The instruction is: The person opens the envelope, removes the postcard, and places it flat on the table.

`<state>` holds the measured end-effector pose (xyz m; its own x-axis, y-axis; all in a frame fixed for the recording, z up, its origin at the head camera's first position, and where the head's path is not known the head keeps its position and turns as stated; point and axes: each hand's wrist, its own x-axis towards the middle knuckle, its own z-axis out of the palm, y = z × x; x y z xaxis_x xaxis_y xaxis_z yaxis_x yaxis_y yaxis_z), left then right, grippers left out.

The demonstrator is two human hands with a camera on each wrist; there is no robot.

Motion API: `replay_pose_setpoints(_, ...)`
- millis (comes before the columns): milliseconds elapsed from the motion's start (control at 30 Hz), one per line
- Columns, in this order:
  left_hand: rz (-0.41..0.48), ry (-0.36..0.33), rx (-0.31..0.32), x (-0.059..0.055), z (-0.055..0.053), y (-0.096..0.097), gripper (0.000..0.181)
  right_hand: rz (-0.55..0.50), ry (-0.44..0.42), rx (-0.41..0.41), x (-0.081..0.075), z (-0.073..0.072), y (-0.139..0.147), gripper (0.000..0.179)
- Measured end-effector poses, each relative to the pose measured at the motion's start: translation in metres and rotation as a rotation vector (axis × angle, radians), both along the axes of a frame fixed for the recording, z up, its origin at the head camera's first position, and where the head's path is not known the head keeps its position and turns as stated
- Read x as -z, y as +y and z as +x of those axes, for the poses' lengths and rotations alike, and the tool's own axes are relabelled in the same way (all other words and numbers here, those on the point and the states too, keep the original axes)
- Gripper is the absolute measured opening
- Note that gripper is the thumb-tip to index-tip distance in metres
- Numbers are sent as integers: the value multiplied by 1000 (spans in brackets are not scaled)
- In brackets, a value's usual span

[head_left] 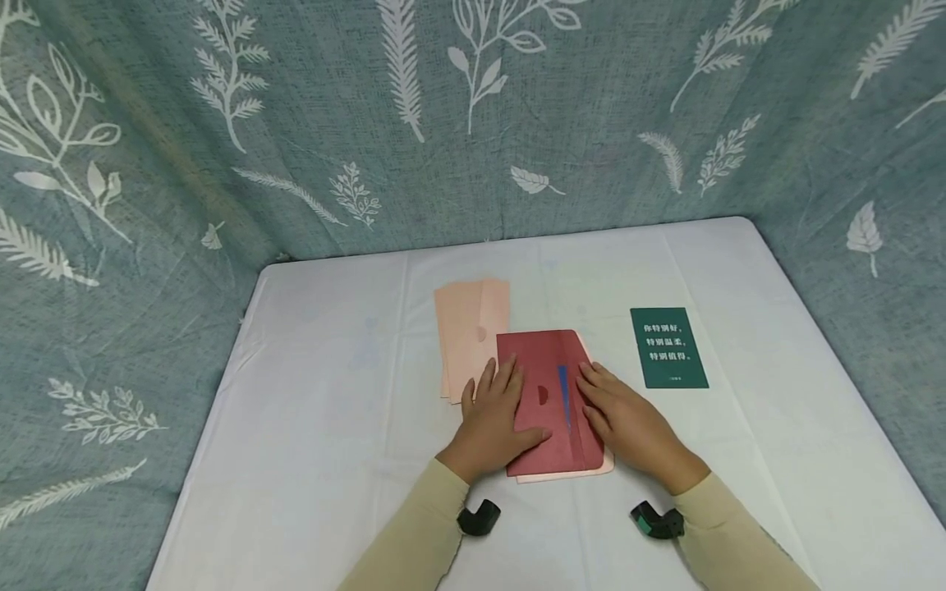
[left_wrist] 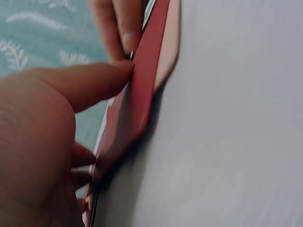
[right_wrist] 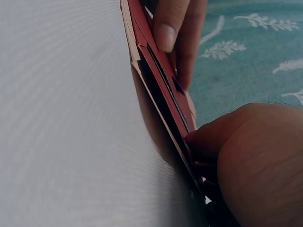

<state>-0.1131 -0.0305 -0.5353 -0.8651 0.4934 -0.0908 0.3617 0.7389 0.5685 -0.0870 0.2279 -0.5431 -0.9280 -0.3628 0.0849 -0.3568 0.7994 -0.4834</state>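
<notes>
A red paper envelope (head_left: 543, 427) with a half-moon notch and a blue strip (head_left: 564, 390) showing in its slit lies near the middle of the table. Pale pink paper (head_left: 562, 476) sticks out from beneath it at the right and lower edges. My left hand (head_left: 491, 419) rests on the envelope's left side, fingers extended, thumb across its lower part. At the right edge, my right hand (head_left: 631, 419) lays extended fingers on it. In the right wrist view, the layers of the red envelope (right_wrist: 158, 71) stand slightly apart along the edge.
Several pale pink envelopes (head_left: 466, 328) lie overlapped behind my left hand. A dark green card (head_left: 668, 349) with white writing is at the right. White cloth covers the table (head_left: 318, 394), and a leaf-patterned curtain (head_left: 502, 189) hangs around its far and side edges.
</notes>
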Motion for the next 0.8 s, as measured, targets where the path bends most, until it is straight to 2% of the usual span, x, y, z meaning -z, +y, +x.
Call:
replay_pose_setpoints(167, -33, 38, -41, 4, 8, 17, 109, 6, -1, -3, 0, 0, 0, 55)
replay_pose_setpoints(367, 47, 77, -127, 3, 14, 32, 95, -1, 3, -5, 0, 0, 0, 55)
replay_pose_setpoints(533, 78, 129, -202, 8, 16, 43, 88, -3, 0, -9, 0, -1, 0, 55)
replay_pose_setpoints(800, 77, 179, -275, 11, 17, 58, 83, -4, -4, -3, 1, -1, 0, 54)
